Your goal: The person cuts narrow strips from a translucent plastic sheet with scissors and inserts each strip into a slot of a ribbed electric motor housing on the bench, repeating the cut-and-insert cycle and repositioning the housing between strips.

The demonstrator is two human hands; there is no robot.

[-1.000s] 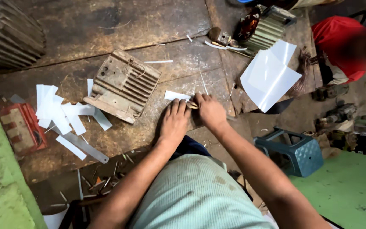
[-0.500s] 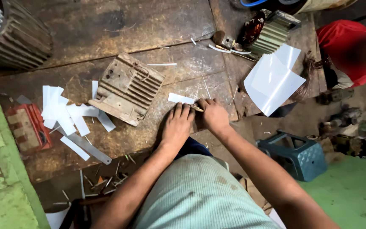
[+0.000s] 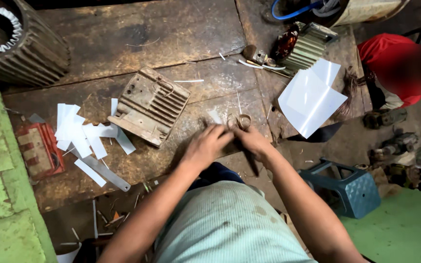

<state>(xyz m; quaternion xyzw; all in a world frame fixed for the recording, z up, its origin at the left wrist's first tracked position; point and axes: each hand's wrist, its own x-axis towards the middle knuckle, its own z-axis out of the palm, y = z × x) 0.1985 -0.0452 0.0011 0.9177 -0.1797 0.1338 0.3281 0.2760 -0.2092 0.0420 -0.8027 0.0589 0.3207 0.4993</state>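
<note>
Head view: the left hand (image 3: 204, 146) and the right hand (image 3: 254, 141) are brought together at the near edge of the wooden workbench (image 3: 137, 29), both closed on 1 small white paper strip (image 3: 216, 117). The strip is held just beyond the fingertips, long axis running away from the body, nearer the left hand. A finned metal housing (image 3: 150, 105) lies left of the hands, apart from them.

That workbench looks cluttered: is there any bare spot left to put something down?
Yes. The bench is bare along its far side, between the big ribbed motor housing and the small stator. A smaller patch lies between the finned cover and the hands. It is crowded left of the cover, with paper strips, and right, under the white sheet.
</note>
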